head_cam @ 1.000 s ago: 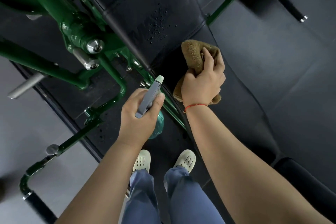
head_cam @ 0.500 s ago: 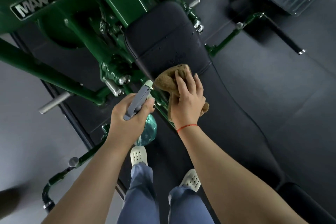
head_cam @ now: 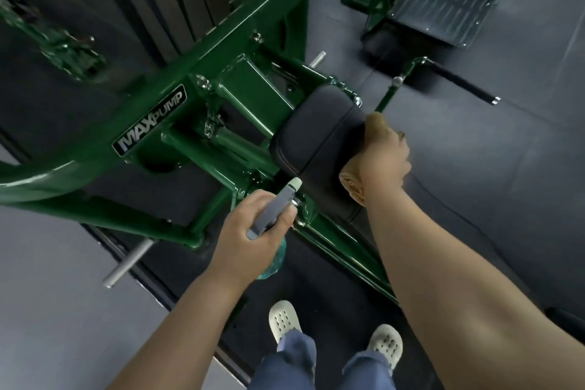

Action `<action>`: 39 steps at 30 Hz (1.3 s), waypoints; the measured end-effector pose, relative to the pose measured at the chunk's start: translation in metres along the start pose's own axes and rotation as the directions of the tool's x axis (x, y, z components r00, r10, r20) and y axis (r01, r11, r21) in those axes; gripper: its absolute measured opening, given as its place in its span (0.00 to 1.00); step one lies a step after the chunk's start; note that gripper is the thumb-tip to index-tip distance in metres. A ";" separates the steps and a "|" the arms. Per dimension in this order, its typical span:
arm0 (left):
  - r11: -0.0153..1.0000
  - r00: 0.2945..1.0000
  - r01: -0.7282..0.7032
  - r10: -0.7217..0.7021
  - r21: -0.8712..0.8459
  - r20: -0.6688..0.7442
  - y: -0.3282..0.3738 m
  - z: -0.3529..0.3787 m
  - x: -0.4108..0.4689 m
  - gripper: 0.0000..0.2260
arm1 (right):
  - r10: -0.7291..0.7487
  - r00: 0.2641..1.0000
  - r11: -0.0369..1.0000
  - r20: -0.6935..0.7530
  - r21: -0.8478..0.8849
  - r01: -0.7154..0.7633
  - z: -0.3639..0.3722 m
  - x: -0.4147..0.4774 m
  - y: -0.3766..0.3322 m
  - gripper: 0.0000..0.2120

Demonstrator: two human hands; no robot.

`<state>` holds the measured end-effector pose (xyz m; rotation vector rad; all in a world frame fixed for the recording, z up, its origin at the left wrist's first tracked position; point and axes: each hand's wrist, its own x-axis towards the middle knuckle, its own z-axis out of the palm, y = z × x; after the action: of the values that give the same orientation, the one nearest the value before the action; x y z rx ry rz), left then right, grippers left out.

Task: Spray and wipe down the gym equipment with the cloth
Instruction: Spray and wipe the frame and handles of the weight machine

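Note:
A dark green gym machine (head_cam: 177, 136) with a MAXPUMP badge fills the upper left. Its black padded cushion (head_cam: 316, 133) sits at the centre. My right hand (head_cam: 384, 157) holds a brown cloth (head_cam: 351, 185) against the cushion's right edge; the hand is blurred and covers most of the cloth. My left hand (head_cam: 250, 237) grips a spray bottle (head_cam: 275, 210) with a grey trigger head and a teal body, just below and left of the cushion, nozzle pointing up towards it.
A silver peg (head_cam: 128, 266) sticks out of the frame at lower left. A green lever with a black grip (head_cam: 462, 85) lies right of the cushion. A ribbed footplate (head_cam: 443, 6) stands at the top right. Dark rubber flooring (head_cam: 490, 199) lies to the right. My feet (head_cam: 335, 329) stand below.
The view has pulled back and up, showing more of the frame. My right hand has carried the cloth up from the lower pad to the cushion's right edge. The bottle stays in my left hand.

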<state>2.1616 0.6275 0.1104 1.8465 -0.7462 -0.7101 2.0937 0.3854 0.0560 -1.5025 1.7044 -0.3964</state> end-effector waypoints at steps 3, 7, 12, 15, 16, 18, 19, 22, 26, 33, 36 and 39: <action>1.000 1.000 -0.002 0.002 -0.008 -0.011 0.006 -0.013 0.007 0.07 | -0.157 0.986 0.988 0.053 -0.009 0.157 0.010 -0.032 -0.014 0.28; 1.000 0.999 0.002 -0.001 0.021 -0.036 0.012 -0.022 0.017 0.07 | -0.390 0.911 0.903 0.134 -0.136 0.407 0.031 -0.074 -0.006 0.31; 0.999 0.994 0.037 -0.037 -0.002 -0.101 0.019 -0.026 0.030 0.08 | -0.610 0.778 0.748 0.150 -0.214 0.628 0.034 -0.075 0.031 0.30; 0.997 0.989 0.075 -0.079 -0.037 -0.123 0.024 -0.024 0.041 0.08 | -0.565 0.817 0.773 0.113 -0.273 0.572 0.027 -0.058 0.040 0.28; 0.996 0.988 0.082 -0.087 -0.042 -0.125 0.025 -0.024 0.045 0.09 | -0.506 0.856 0.811 0.107 -0.279 0.515 0.026 -0.050 0.039 0.29; 0.993 0.986 0.108 -0.112 -0.036 -0.127 0.027 -0.022 0.054 0.11 | -0.428 0.899 0.846 0.099 -0.308 0.436 0.022 -0.031 0.034 0.32; 0.992 0.985 0.124 -0.126 -0.024 -0.115 0.027 -0.021 0.058 0.13 | -0.406 0.909 0.852 0.094 -0.321 0.414 0.020 -0.022 0.031 0.33; 0.982 0.978 0.187 -0.184 0.019 -0.098 0.028 -0.014 0.071 0.16 | -0.324 0.941 0.896 0.100 -0.286 0.339 0.012 0.008 0.017 0.36; 0.966 0.961 0.257 -0.253 0.027 -0.113 0.036 0.001 0.083 0.15 | -0.136 0.984 0.965 0.114 -0.210 0.158 0.004 0.043 -0.015 0.29; 0.929 0.913 0.364 -0.370 -0.068 -0.174 0.057 0.019 0.097 0.20 | -0.351 0.909 0.889 0.225 -0.225 0.399 0.018 0.042 -0.067 0.31; 0.884 0.855 0.452 -0.468 -0.122 -0.224 0.062 0.027 0.099 0.19 | -0.497 0.830 0.786 0.252 -0.273 0.554 0.017 0.041 -0.056 0.33; 0.861 0.820 0.488 -0.508 -0.143 -0.264 0.067 0.032 0.100 0.20 | -0.777 0.573 0.518 0.259 -0.254 0.817 0.012 0.041 -0.030 0.33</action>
<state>2.1896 0.5113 0.1472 2.0438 -0.0279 -0.7498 2.1247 0.3434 0.0544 -2.5180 0.8842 -0.4722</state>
